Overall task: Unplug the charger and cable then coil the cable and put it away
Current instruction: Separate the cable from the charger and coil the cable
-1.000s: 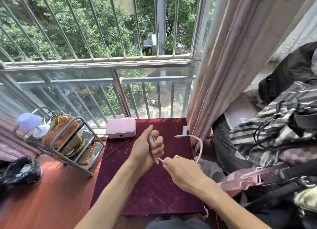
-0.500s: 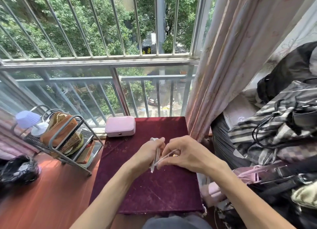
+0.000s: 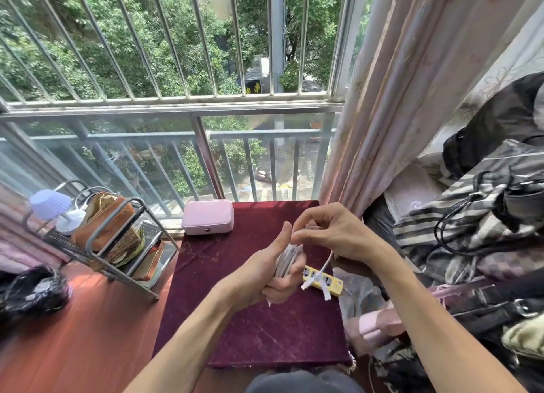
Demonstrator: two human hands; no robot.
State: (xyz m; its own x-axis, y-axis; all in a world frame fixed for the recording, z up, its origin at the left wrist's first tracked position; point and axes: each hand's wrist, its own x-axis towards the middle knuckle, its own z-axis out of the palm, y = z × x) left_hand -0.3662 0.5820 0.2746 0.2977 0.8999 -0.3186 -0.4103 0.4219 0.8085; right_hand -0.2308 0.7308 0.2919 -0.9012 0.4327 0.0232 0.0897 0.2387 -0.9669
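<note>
Your left hand (image 3: pixel 265 272) is curled round a bundle of white cable (image 3: pixel 287 258), thumb pointing up along the side of the loops, and it holds them just above the middle of the maroon worktop (image 3: pixel 250 328). Your right hand (image 3: pixel 332 230) sits just above and to the right of the bundle. Its fingers are bent and pinch a strand at the top of the coil, close to your left thumb.

A loose length of the same cable drops from under your right palm. It slants down to the left, and its free end lies across a yellow power strip (image 3: pixel 334 282) on the right part of the worktop, just beside your left fingers.

A closed pink case (image 3: pixel 207 220) stands at the far left corner of the worktop, against the window sill. A metal rack (image 3: pixel 117 245) holding pouches stands to the left, with a small lilac lamp (image 3: pixel 50 204) at its far end. A pale curtain (image 3: pixel 397 98) hangs to the right.
</note>
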